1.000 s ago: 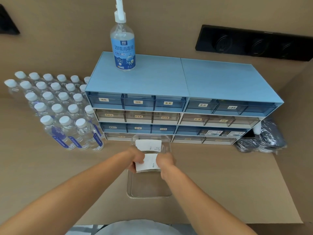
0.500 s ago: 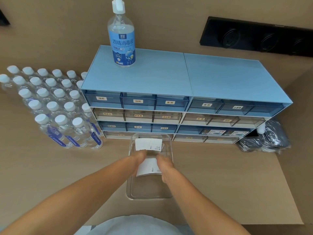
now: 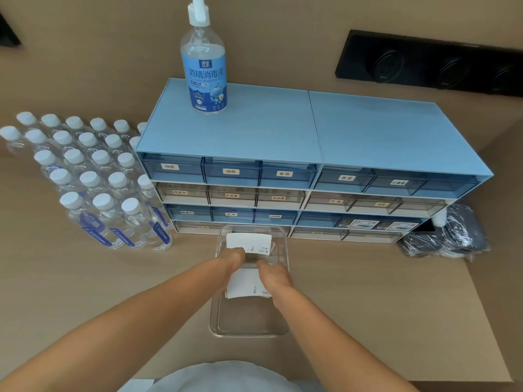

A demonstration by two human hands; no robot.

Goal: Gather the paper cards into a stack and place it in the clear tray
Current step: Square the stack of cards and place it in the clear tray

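A clear tray (image 3: 249, 323) lies on the brown table in front of the drawer unit. A stack of white paper cards (image 3: 244, 284) rests in the tray's middle, a little fanned at its near edge. My left hand (image 3: 233, 260) grips the stack's left far corner. My right hand (image 3: 276, 275) holds its right side, fingers curled over the top. A second white stack of cards (image 3: 249, 241) lies at the tray's far end, partly behind my left hand.
A blue drawer unit (image 3: 283, 137) stands just beyond the tray, with a spray bottle (image 3: 206, 69) on top. A pack of water bottles (image 3: 90, 179) stands at the left. A black bag (image 3: 450, 236) lies at the right. Bare brown table lies either side of the tray.
Both hands have lowered the card stack deeper into the tray, and my fingers have slid further forward over it. The view has tilted slightly upward.
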